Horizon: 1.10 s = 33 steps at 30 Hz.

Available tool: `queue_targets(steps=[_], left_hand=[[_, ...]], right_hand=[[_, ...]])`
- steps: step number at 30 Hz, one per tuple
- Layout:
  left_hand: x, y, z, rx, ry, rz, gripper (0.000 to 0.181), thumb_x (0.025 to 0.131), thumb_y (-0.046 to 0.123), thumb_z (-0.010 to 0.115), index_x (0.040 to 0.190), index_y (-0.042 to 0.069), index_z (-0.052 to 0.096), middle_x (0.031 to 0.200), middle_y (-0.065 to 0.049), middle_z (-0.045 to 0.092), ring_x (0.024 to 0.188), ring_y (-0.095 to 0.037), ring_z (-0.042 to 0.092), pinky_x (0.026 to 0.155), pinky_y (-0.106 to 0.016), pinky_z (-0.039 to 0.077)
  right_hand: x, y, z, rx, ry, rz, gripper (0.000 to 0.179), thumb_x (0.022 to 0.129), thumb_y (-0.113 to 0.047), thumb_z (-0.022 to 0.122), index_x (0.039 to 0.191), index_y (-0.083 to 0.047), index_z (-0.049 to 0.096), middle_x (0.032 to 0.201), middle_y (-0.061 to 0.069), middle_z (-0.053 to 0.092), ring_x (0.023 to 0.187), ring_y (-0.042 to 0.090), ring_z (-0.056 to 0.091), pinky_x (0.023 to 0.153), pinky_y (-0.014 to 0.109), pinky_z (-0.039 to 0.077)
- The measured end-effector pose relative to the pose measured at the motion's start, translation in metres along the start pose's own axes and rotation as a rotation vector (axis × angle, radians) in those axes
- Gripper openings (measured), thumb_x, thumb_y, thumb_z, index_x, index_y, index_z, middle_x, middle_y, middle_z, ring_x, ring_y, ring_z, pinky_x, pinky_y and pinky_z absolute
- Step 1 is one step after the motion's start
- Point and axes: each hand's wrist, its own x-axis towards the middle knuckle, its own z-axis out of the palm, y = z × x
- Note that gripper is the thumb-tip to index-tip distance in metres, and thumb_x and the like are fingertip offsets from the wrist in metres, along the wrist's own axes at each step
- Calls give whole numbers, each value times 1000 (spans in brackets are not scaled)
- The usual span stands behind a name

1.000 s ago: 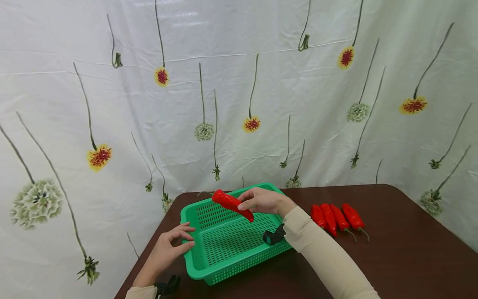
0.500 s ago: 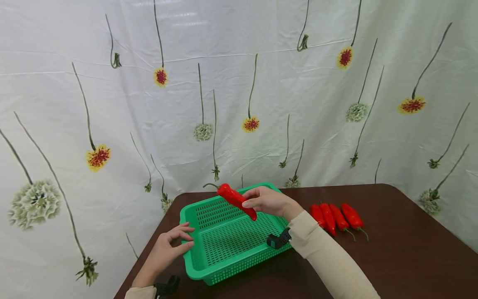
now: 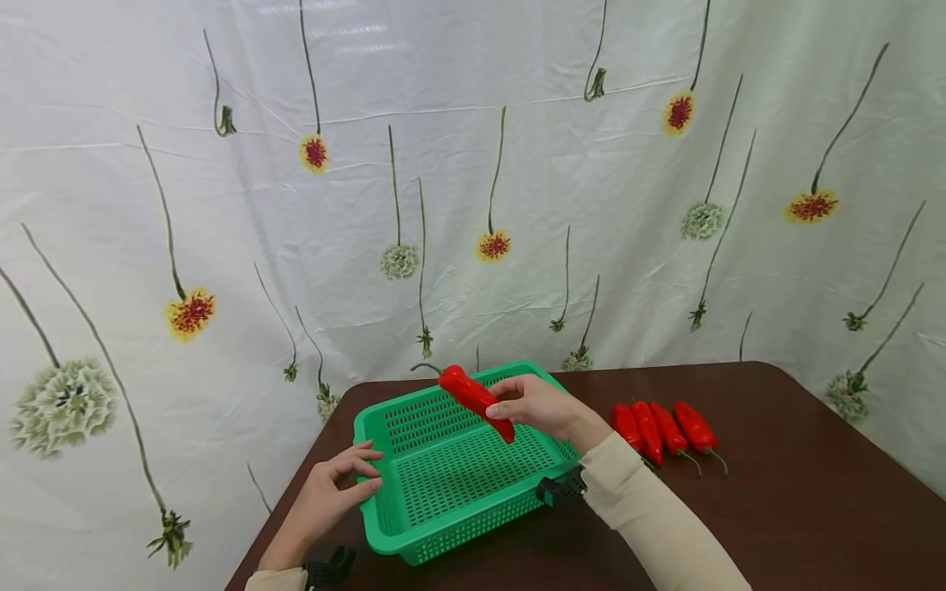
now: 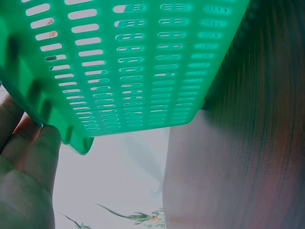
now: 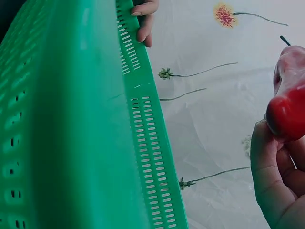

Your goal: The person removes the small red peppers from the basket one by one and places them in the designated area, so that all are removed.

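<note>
My right hand (image 3: 543,406) pinches a red chili pepper (image 3: 473,394) near its pointed end and holds it up over the green plastic basket (image 3: 424,546). The pepper slants, its curved stem pointing up and left. In the right wrist view the red pepper (image 5: 290,102) shows above the bent fingers (image 5: 267,167). My left hand (image 3: 328,497) rests at the basket's left rim with relaxed fingers. From the left wrist view, those fingers (image 4: 40,157) lie against the outside of the basket's lip. Inside, the basket shows only its bare mesh floor.
Several red chili peppers (image 3: 668,431) lie side by side on the dark brown table (image 3: 798,492), right of the basket and partly behind the right forearm. A white curtain (image 3: 443,189) printed with flowers hangs behind the table.
The right hand has drawn slightly to the right with its pepper, which rose a little and then sank slightly. The left hand stays at the rim, and the basket keeps its place.
</note>
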Motion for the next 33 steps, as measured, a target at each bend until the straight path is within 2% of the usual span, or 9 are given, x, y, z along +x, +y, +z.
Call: queue_targets(steps=[4,14,25,33], left_hand=[[0,-1,0,11,4,-5,13,91,18,74,94,5,75,128,-13,67,122,23,38,97,-15,44],[2,-4,1,15,-1,4,14,91,19,74,94,5,74,129,-16,66,123,23,38,95,-15,46],[0,-3,2,-4,5,36,15,91,16,73,94,2,74,128,-17,67,122,23,39,93,-14,47],[1,-5,1,25,7,38,15,91,17,74,95,3,74,127,-17,67,123,23,39,95,-12,44]], right_hand=[[-6,1,-1,20,22,-16,33,98,-12,64,124,8,56,117,8,64,107,21,59,95,34,50],[-23,8,-8,42,89,-72,51,97,-20,67,134,10,48,126,10,59,111,24,56,95,33,50],[-32,15,-17,58,110,-96,48,97,-20,66,132,9,50,122,6,60,111,24,53,93,33,50],[-38,19,-29,43,157,-94,48,98,-20,65,133,10,49,122,5,60,112,22,54,96,34,48]])
